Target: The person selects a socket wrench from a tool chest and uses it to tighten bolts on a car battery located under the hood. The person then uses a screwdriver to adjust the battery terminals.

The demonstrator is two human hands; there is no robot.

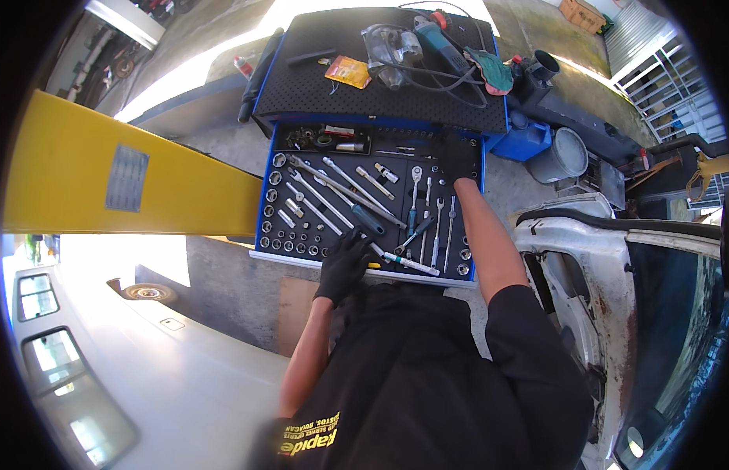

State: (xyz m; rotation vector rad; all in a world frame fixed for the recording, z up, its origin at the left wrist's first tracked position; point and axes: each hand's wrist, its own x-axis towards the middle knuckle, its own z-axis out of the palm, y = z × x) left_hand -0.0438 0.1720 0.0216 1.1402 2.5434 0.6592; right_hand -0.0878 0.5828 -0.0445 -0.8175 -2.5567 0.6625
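Hands: two, a left hand and a right hand. Open drawer: one. Large sockets: six along the drawer's left edge, three at its lower right corner; the smaller ones, partly covered, cannot be totalled. Grinder: one. Yellow packet: one. Blue jerrycan: one. Grey bucket: one.

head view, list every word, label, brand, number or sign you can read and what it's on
Black shirt: yellow lettering, upside down in this view; I don't copy out its wording.
Grey plate on the yellow post: print too small to read.
Yellow-orange packet: print too small to read.
Tools in the drawer: any markings are too small.
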